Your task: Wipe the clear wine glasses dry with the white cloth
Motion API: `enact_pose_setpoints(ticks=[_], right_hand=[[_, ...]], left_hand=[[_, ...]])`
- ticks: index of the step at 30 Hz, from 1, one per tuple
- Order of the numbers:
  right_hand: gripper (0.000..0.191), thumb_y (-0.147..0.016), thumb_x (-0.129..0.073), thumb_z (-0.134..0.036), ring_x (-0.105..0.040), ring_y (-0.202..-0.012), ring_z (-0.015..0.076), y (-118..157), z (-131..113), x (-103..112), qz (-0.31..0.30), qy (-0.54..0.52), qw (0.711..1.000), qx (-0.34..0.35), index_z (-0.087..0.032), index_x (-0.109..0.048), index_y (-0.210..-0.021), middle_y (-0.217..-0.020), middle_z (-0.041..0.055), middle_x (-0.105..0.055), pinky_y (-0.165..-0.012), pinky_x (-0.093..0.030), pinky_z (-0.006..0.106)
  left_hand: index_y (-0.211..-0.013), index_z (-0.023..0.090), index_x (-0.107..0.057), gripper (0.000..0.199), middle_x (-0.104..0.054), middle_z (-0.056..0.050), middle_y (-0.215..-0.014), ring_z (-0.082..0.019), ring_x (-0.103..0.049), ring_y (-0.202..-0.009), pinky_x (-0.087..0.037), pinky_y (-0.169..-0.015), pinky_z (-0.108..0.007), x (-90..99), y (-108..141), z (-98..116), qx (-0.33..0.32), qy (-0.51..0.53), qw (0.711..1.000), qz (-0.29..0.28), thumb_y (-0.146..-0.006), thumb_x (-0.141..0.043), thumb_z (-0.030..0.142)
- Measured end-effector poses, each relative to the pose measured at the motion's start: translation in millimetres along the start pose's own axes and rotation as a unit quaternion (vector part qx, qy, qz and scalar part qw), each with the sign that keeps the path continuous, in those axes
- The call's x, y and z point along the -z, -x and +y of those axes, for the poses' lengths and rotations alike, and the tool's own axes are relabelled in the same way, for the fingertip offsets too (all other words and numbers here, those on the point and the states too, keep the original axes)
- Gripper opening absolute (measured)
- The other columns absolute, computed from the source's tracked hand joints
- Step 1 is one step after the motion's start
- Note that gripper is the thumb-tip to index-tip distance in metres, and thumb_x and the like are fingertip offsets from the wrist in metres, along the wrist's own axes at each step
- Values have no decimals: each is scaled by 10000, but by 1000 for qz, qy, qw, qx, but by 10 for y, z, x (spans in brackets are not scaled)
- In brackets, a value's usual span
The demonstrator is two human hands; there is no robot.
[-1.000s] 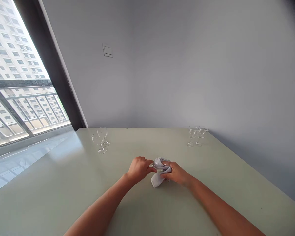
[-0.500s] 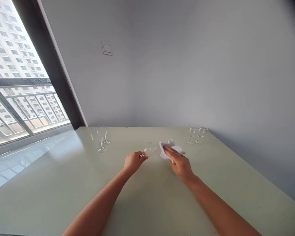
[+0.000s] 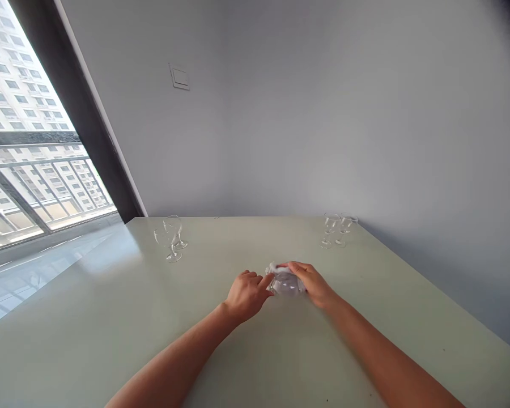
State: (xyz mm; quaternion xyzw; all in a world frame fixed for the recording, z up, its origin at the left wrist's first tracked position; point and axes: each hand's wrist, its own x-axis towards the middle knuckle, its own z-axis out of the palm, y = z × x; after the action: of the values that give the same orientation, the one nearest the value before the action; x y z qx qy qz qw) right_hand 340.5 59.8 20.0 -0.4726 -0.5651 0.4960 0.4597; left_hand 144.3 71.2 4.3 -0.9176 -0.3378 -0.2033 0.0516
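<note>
My left hand (image 3: 247,296) is at the middle of the pale green table (image 3: 110,340), its fingertips pressed against a clear stemmed glass (image 3: 286,282). My right hand (image 3: 311,283) curls over the far side of that glass and holds a white cloth (image 3: 273,268) against it. The cloth wraps part of the bowl, and the stem is hidden. Two more stemmed glasses (image 3: 170,241) stand together toward the far left, and another pair (image 3: 336,230) stands at the far right, out of reach of my fingers.
The table's far edge meets a grey wall (image 3: 323,113) carrying a small white wall switch (image 3: 179,77). A dark window frame (image 3: 89,124) and balcony railing (image 3: 38,187) lie to the left, with apartment buildings beyond. The table's right edge runs down along the wall.
The cloth has gone from lying flat under my right hand to wrapped around the glass. My left hand has moved right, and both hands now meet at the glass.
</note>
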Motion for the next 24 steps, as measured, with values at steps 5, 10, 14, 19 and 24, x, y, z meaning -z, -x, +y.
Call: enact_pose_setpoints(ticks=[5,10,14,19,24], right_hand=[[356,-704,-574,-522,-580,-803,205,2,97,-128,114,-248,959,-77,-193,-629,-832,-835,35,-645,-677,-468,324],[333,-782,-514,-464,-528,-986,217,173,26,-477,25,-280,960,9,-250,-577,-1028,-1064,38,-588,-811,-445,354],[403,-781,-528,-436,-478,-1072,205,244,30,-615,5,-242,970,8,-277,-500,-1150,-1176,29,-530,-879,-408,341],[453,-728,-595,-440,-513,-1016,202,206,97,-574,-22,-229,973,3,-248,-508,-1129,-1110,51,-573,-827,-420,323],[312,-678,-648,-437,-547,-619,134,145,142,-441,-34,-274,956,-101,-191,-597,-862,-715,8,-611,-559,-421,243]], left_hand=[[-1285,220,-333,451,-605,-11,-673,-148,-548,-619,-381,-580,-246,4,-43,28,155,21,988,0,-855,-405,340],[-1326,164,-241,499,-577,-71,-937,-166,-559,-792,-436,-665,-275,-82,-28,106,186,29,979,74,-844,-369,189],[-1350,160,-157,651,-424,-148,-1243,-242,-436,-1106,-392,-865,-403,-151,-13,287,187,40,971,147,-751,-389,58],[-1347,144,-181,698,-287,-158,-1374,-293,-234,-1270,-223,-1003,-501,-127,-19,365,196,194,955,110,-711,-469,134],[-1283,177,-290,561,-448,-131,-1271,-234,-461,-1124,-396,-904,-376,-7,-65,141,235,610,757,-7,-794,-463,392]])
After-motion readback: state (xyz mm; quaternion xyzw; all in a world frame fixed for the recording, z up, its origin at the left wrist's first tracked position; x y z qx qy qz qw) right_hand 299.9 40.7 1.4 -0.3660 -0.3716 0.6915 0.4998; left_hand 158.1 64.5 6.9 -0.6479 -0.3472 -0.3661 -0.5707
